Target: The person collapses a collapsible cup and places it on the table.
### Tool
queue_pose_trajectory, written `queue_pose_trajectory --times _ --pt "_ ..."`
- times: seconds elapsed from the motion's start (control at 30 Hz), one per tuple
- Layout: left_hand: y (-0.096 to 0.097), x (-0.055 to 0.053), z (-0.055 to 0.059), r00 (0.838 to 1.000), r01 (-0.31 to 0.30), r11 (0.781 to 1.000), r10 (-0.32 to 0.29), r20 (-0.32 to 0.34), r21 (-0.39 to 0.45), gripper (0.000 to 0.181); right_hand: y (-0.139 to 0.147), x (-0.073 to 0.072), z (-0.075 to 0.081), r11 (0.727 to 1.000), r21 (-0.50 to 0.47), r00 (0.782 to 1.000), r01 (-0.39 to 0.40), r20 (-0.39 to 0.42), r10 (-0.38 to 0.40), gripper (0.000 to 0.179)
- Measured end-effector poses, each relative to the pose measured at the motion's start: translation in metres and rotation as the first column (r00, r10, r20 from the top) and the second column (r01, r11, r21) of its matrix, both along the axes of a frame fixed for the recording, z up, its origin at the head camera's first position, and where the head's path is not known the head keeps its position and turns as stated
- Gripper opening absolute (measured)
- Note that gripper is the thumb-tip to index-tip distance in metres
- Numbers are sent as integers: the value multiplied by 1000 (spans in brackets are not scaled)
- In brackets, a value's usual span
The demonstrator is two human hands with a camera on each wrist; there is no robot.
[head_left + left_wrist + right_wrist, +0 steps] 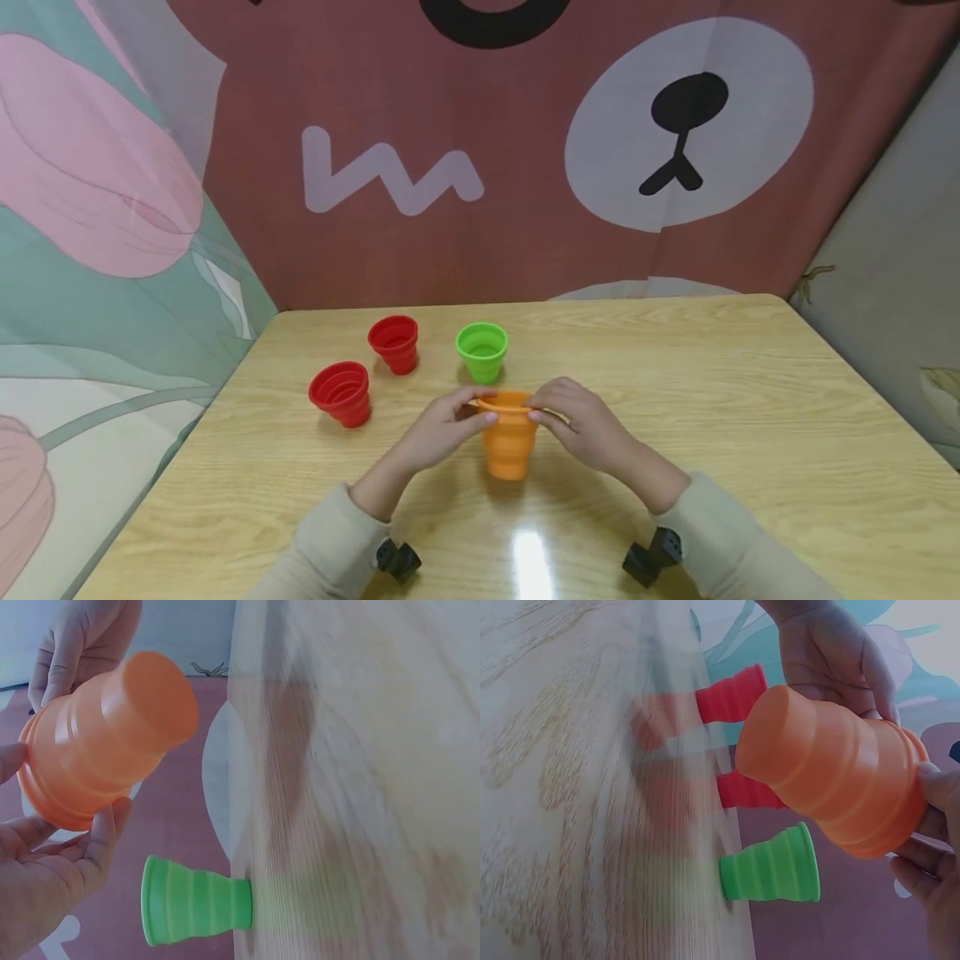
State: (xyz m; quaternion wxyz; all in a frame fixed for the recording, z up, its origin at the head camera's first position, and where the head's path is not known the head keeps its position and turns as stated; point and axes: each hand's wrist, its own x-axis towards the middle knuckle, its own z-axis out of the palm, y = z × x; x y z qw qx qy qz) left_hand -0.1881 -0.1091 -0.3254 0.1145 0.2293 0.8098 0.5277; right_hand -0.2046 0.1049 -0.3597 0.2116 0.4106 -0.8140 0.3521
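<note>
An orange collapsible cup (509,446), fully drawn out with its mouth upward, is held by its rim between both hands. My left hand (442,429) pinches the rim on the left, thumb at the near side and fingers behind. On the opposite side my right hand (588,425) pinches the rim in the same way. In the left wrist view the cup's base stands off the wooden table. Just beyond the hands, a green ribbed cup (482,354) stands upright on the table.
Two red ribbed cups stand upright at the left: a nearer red cup (342,396) and a farther red cup (394,343). The wooden table (712,375) ends at a hanging cloth (525,250) with a printed bear face. Each wrist wears a small black camera.
</note>
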Motion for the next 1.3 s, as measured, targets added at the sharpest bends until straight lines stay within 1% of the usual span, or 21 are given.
queue_pose_trajectory --times 0.13,0.27,0.33,0.43,0.5,0.6,0.73,0.8,0.93,1.07,1.13,1.23,1.3 --pt "2 0 1 1000 19 1000 -19 17 16 34 2 2 2 999 -44 999 -3 48 5 12" --pt "3 -1 1 999 44 999 -44 8 17 30 5 4 2 998 -70 994 1 106 6 11" --pt "3 -2 1 998 58 998 -58 9 2 28 6 5 2 997 -76 989 4 149 7 10" --pt "3 -2 1 997 75 997 -75 9 -27 28 8 7 2 996 -86 973 17 232 3 9" --pt "2 -2 1 996 89 995 -89 -5 -37 29 9 8 2 995 -99 953 32 303 0 10" --pt "2 -2 1 994 102 994 -103 -34 -36 30 10 9 3 990 -132 916 50 402 7 11" --pt "3 -2 1 993 104 994 -105 -48 -22 30 11 10 3 981 -188 870 45 489 54 13" --pt "3 -3 0 992 111 994 -111 -52 -8 29 11 10 3 977 -210 851 33 519 82 13" --pt "2 -7 -8 985 166 985 -163 -60 42 29 11 10 2 968 -250 811 11 569 138 13" --pt "2 -15 -21 974 229 966 -227 -30 118 31 13 11 3 956 -293 780 -3 597 186 14" --pt "1 -17 -26 968 249 955 -250 -13 162 32 14 11 4 949 -316 762 -11 612 213 15" --pt "2 -19 -28 963 261 939 -270 10 226 32 16 10 5 935 -354 728 -21 636 257 17" --pt "2 -20 -29 963 254 934 -268 23 251 33 17 9 6 921 -387 703 -38 645 299 18"
